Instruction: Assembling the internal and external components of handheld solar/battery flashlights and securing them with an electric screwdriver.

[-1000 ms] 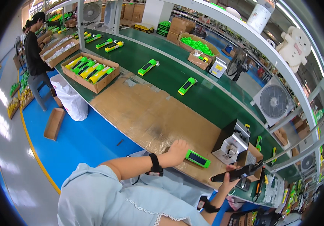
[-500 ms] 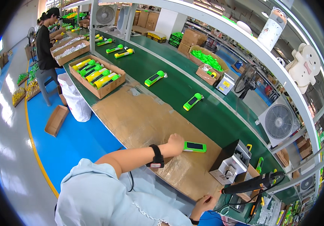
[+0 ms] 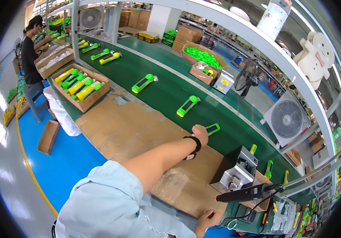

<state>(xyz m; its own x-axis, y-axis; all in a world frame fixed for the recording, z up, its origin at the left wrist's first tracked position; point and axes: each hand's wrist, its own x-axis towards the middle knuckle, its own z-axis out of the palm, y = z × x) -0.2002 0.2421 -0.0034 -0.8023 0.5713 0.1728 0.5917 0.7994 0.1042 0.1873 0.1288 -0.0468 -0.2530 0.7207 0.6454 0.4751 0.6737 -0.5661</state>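
Observation:
My left hand (image 3: 200, 135) is closed round one end of a green flashlight (image 3: 213, 129) with a dark flat panel on its side. The flashlight's other end points out over the green belt (image 3: 158, 107), past the cardboard sheet's far edge. My right hand (image 3: 208, 221) stays low at the sheet's near right corner, its fingers curled together in a pinch; whatever they hold, if anything, is too small to make out. Above that hand hangs a black electric screwdriver (image 3: 244, 194), its tip pointing left. Two similar flashlights (image 3: 187, 106) lie on the belt farther left.
A cardboard sheet (image 3: 135, 131) covers the bench. Left of it stands a carton (image 3: 95, 99) of yellow and green flashlights. A metal fixture box (image 3: 234, 174) stands on the right. A grey frame (image 3: 317, 107) arches overhead. A person (image 3: 29, 59) stands at the far left.
My left hand has moved away from me with the flashlight, from the cardboard to the belt. My right hand has shifted slightly left, and the whole view has turned a little.

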